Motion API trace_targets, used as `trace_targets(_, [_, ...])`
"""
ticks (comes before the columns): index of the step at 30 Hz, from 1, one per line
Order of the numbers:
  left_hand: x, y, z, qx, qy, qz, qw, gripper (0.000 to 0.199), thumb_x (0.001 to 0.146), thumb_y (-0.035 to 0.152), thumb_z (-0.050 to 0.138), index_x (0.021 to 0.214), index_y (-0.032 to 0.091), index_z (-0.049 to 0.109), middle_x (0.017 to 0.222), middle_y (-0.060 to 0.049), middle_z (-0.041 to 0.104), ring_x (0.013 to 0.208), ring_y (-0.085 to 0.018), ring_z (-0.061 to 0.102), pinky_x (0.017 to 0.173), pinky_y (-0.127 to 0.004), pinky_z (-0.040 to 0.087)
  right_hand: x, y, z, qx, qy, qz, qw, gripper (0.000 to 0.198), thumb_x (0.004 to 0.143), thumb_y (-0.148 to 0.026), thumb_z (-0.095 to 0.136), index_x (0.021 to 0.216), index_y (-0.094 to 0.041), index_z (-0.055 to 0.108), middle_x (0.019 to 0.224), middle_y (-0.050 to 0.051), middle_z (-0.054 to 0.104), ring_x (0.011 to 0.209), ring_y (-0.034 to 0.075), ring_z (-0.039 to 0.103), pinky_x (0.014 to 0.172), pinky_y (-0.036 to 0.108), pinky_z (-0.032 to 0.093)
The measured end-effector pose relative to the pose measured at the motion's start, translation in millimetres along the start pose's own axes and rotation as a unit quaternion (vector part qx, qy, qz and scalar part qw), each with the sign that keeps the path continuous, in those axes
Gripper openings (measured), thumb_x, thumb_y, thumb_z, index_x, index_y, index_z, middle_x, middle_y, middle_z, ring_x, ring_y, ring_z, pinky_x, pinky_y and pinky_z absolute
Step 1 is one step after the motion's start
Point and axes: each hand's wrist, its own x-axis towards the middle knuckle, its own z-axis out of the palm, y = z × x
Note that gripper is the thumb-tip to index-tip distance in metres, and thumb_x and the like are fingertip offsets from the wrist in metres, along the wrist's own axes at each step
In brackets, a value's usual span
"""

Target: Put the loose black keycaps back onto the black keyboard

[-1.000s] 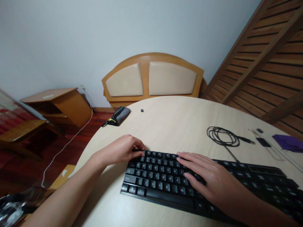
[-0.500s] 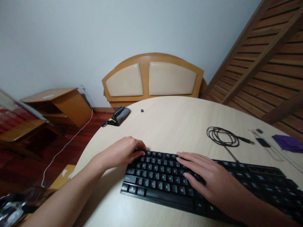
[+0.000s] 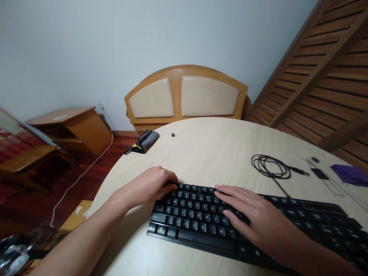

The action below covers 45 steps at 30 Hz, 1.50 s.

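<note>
A black keyboard (image 3: 201, 218) lies on the pale round table, its right part running under my right forearm. At its far left corner my left hand (image 3: 156, 184) is closed, with the thumb and curled fingers pinching there. What exactly sits between those fingertips is hidden. My right hand (image 3: 247, 209) rests flat across the middle keys, its fingers stretched out and a little apart. A small black piece (image 3: 173, 135) lies by itself farther back on the table. Behind the keyboard is its coiled black cable (image 3: 270, 166) with a USB plug.
A grey and black folded pouch (image 3: 146, 142) lies at the table's left edge. To the right are a purple cloth (image 3: 350, 174), a small black item (image 3: 320, 173) and thin tools. Beyond the pale table (image 3: 212, 149) stand a padded headboard (image 3: 209, 96) and a slatted wooden panel (image 3: 322, 84).
</note>
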Motion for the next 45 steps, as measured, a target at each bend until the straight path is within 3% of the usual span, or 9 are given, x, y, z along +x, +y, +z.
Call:
trace_targets(10, [5.5, -11.4, 0.2, -0.069, -0.008, 0.015, 0.997, 0.016, 0.091, 0.024, 0.063, 0.101, 0.018, 0.075, 0.097, -0.004, 0.077, 0.086, -0.020, 0.070, 0.077, -0.030, 0.049, -0.1, 0.1, 0.4, 0.003, 0.002, 0.003, 1.000, 0.035, 0.098, -0.024, 0.048, 0.127, -0.020, 0.068, 0.130, 0.007, 0.068, 0.117, 0.026, 0.067, 0.095, 0.048, 0.060])
trace_targets(15, [7.3, -19.9, 0.6, -0.222, -0.045, 0.013, 0.974, 0.021, 0.093, 0.032, 0.063, 0.098, 0.015, 0.074, 0.094, -0.005, 0.076, 0.082, -0.017, 0.069, 0.074, -0.027, 0.051, -1.2, 1.0, 1.2, 0.007, 0.004, 0.005, 1.000, 0.035, 0.098, -0.023, 0.049, 0.126, -0.021, 0.068, 0.130, 0.007, 0.068, 0.116, 0.025, 0.067, 0.096, 0.047, 0.059])
trace_targets(18, [13.4, -29.6, 5.4, -0.266, -0.013, -0.014, 0.964, 0.031, 0.095, 0.041, 0.059, 0.096, 0.014, 0.073, 0.089, -0.007, 0.075, 0.078, -0.017, 0.067, 0.069, -0.027, 0.051, -0.3, 0.7, 0.3, 0.011, 0.002, 0.006, 1.000, 0.036, 0.098, -0.023, 0.048, 0.127, -0.020, 0.068, 0.130, 0.008, 0.068, 0.117, 0.025, 0.067, 0.096, 0.047, 0.059])
trace_targets(21, [24.1, -44.6, 16.4, -0.227, 0.092, -0.059, 0.968, 0.036, 0.098, 0.044, 0.051, 0.101, 0.015, 0.072, 0.094, -0.008, 0.075, 0.078, -0.018, 0.067, 0.069, -0.028, 0.051, 0.5, -0.3, -1.5, 0.019, -0.002, 0.009, 1.000, 0.036, 0.098, -0.023, 0.049, 0.128, -0.020, 0.068, 0.131, 0.008, 0.068, 0.117, 0.025, 0.066, 0.097, 0.047, 0.059])
trace_targets(24, [37.3, -61.7, 28.1, -0.047, 0.211, -0.085, 0.973, 0.032, 0.098, 0.042, 0.051, 0.105, 0.019, 0.071, 0.102, -0.007, 0.073, 0.088, -0.020, 0.066, 0.079, -0.031, 0.051, 0.5, -1.0, -2.8, 0.027, -0.006, 0.012, 1.000, 0.035, 0.097, -0.022, 0.050, 0.127, -0.020, 0.068, 0.131, 0.008, 0.068, 0.118, 0.025, 0.066, 0.098, 0.046, 0.058])
trace_targets(26, [46.8, -71.6, 33.4, 0.004, 0.240, -0.097, 0.966, 0.030, 0.098, 0.039, 0.050, 0.108, 0.017, 0.069, 0.105, -0.009, 0.072, 0.095, -0.023, 0.065, 0.086, -0.035, 0.050, 0.1, -0.9, -2.7, 0.031, -0.008, 0.015, 0.999, 0.035, 0.097, -0.022, 0.050, 0.127, -0.019, 0.068, 0.131, 0.009, 0.068, 0.118, 0.025, 0.066, 0.099, 0.046, 0.058])
trace_targets(32, [77.9, -89.8, 31.8, 0.079, 0.231, -0.121, 0.962, 0.038, 0.095, 0.040, 0.054, 0.120, 0.013, 0.062, 0.121, -0.015, 0.065, 0.114, -0.030, 0.058, 0.102, -0.042, 0.044, -1.9, -0.1, -0.7, 0.050, -0.007, 0.023, 0.998, 0.036, 0.096, -0.022, 0.052, 0.128, -0.019, 0.068, 0.132, 0.009, 0.067, 0.120, 0.025, 0.064, 0.101, 0.046, 0.056])
trace_targets(41, [135.8, -116.4, 9.7, 0.119, 0.215, -0.203, 0.948, 0.059, 0.099, 0.039, 0.048, 0.149, 0.009, 0.039, 0.147, -0.022, 0.048, 0.128, -0.034, 0.052, 0.105, -0.042, 0.042, -0.1, -2.6, -3.1, 0.053, -0.008, 0.024, 0.998, 0.036, 0.095, -0.020, 0.052, 0.126, -0.019, 0.069, 0.131, 0.010, 0.067, 0.118, 0.026, 0.065, 0.100, 0.046, 0.056])
trace_targets(45, [154.3, -123.5, 6.4, 0.131, 0.197, -0.208, 0.949, 0.050, 0.101, 0.034, 0.043, 0.146, 0.012, 0.047, 0.143, -0.020, 0.052, 0.127, -0.034, 0.053, 0.106, -0.043, 0.041, -0.9, -3.4, -4.7, 0.048, -0.020, 0.025, 0.998, 0.036, 0.095, -0.020, 0.052, 0.127, -0.018, 0.068, 0.133, 0.010, 0.067, 0.120, 0.026, 0.064, 0.101, 0.046, 0.056])
